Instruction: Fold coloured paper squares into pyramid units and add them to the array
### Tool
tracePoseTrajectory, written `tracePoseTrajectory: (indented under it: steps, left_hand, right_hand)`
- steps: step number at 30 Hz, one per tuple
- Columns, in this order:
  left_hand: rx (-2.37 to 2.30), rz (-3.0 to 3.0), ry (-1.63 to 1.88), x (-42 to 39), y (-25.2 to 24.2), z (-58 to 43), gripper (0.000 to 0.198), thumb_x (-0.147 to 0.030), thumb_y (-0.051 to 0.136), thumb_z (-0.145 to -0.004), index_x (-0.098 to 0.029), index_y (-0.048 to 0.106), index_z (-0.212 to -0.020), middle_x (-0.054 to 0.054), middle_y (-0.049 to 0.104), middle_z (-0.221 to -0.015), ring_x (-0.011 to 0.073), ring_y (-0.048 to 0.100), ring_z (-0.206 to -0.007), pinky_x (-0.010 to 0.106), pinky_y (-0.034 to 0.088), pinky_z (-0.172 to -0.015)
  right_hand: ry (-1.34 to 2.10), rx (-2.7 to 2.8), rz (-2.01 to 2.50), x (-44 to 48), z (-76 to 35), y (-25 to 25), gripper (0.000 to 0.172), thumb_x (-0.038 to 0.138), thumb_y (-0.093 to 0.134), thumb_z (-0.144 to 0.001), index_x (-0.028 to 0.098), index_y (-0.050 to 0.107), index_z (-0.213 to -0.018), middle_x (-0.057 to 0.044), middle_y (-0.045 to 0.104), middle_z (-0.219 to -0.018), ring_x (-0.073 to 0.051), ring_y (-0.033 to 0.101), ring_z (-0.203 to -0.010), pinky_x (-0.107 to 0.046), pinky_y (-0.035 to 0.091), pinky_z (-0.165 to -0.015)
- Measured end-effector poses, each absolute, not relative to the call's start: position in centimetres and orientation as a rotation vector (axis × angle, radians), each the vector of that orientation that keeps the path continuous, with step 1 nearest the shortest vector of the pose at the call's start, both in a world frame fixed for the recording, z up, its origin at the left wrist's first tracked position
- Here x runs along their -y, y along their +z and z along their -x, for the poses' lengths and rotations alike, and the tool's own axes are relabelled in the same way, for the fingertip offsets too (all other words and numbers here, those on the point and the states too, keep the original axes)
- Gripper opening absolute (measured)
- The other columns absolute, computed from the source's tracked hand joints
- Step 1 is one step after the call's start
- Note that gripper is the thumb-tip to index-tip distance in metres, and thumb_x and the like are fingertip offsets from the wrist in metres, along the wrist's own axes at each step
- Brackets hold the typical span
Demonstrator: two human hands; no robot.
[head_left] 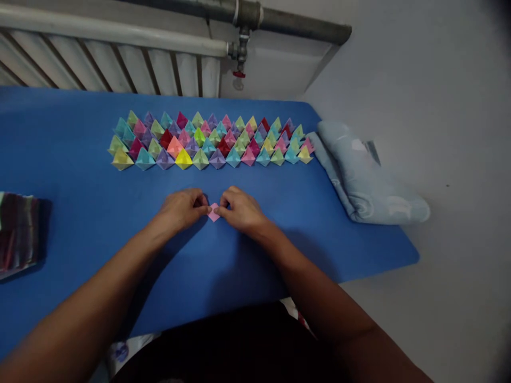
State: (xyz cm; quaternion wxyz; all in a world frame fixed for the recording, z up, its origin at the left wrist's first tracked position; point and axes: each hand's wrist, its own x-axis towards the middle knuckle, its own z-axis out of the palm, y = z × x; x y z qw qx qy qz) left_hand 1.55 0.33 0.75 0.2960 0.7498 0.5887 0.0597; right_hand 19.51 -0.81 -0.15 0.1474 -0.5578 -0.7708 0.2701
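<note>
A small pink folded paper piece [214, 213] lies on the blue mat [80, 213], pinched from both sides. My left hand [183, 208] grips its left edge with curled fingers. My right hand [239, 208] grips its right edge the same way. Beyond my hands, several rows of small coloured folded paper shapes [207, 141] stand packed together across the mat.
A stack of coloured paper sheets [18, 234] sits at the mat's left edge. A rolled pale blue cloth [363, 181] lies along the right edge. A white radiator [112, 64] and a grey pipe [279, 18] run behind the mat.
</note>
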Motion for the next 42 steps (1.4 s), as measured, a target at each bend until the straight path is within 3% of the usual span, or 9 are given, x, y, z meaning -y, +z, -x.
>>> tracePoseTrajectory:
  steps: [6, 12, 23, 31, 37, 42]
  left_hand:
    - [-1.519, -1.939, -0.13, -2.4, 2.5, -1.7, 0.017, -0.037, 0.062, -0.069, -0.02, 0.061, -0.073, -0.002, 0.059, -0.065, 0.0156, 0.056, -0.066, 0.025, 0.038, -0.059]
    - [-1.577, -2.034, -0.373, -3.1, 3.6, -2.4, 0.022, -0.043, 0.064, -0.068, -0.022, 0.064, -0.075, -0.002, 0.061, -0.066, 0.0158, 0.056, -0.067, 0.024, 0.036, -0.057]
    - [-1.59, -2.033, -0.406, -3.5, 3.6, -1.6, 0.032, -0.053, 0.067, -0.068, -0.022, 0.064, -0.07, -0.002, 0.055, -0.057, 0.0151, 0.051, -0.059, 0.026, 0.033, -0.056]
    - [-1.545, -2.111, -0.382, -3.6, 3.0, -1.3, 0.033, -0.054, 0.066, -0.07, -0.021, 0.065, -0.071, -0.002, 0.055, -0.055, 0.0147, 0.051, -0.055, 0.025, 0.032, -0.053]
    - [-1.317, -2.373, -0.272, -2.7, 3.6, -2.9, 0.031, -0.025, 0.06, -0.075, -0.023, 0.069, -0.105, 0.003, 0.068, -0.094, 0.0191, 0.061, -0.085, 0.025, 0.04, -0.068]
    - [-1.18, -2.454, -0.364, -3.0, 4.3, -4.9, 0.029, -0.01, 0.059, -0.07, -0.024, 0.073, -0.091, 0.002, 0.068, -0.092, 0.0185, 0.061, -0.081, 0.025, 0.038, -0.067]
  right_hand:
    - [0.835, 2.256, 1.624, -0.1, -19.4, 0.6, 0.017, 0.024, 0.069, -0.08, 0.018, 0.058, -0.068, 0.001, 0.053, -0.081, -0.011, 0.047, -0.07, -0.025, 0.032, -0.062]
    - [0.858, 2.272, 1.597, -0.3, -19.6, 0.8, 0.02, 0.022, 0.068, -0.081, 0.018, 0.055, -0.066, 0.002, 0.052, -0.079, -0.011, 0.048, -0.069, -0.025, 0.033, -0.063]
    - [0.954, 2.246, 1.543, -0.6, -20.4, 0.7, 0.012, 0.011, 0.068, -0.074, 0.017, 0.06, -0.07, 0.001, 0.054, -0.084, -0.011, 0.049, -0.071, -0.023, 0.038, -0.064]
    - [0.954, 2.326, 1.525, -1.2, -20.4, 1.1, 0.015, 0.009, 0.067, -0.072, 0.018, 0.058, -0.066, 0.001, 0.053, -0.082, -0.011, 0.048, -0.069, -0.024, 0.037, -0.062]
    - [0.953, 2.148, 1.466, -0.8, -20.7, -0.2, 0.016, 0.01, 0.071, -0.068, 0.017, 0.057, -0.067, 0.004, 0.049, -0.077, -0.009, 0.047, -0.067, -0.023, 0.037, -0.064]
    - [1.245, 1.651, 1.332, 0.0, -21.6, -1.3, 0.018, 0.015, 0.069, -0.064, 0.02, 0.055, -0.074, 0.008, 0.049, -0.072, -0.008, 0.046, -0.059, -0.022, 0.037, -0.057]
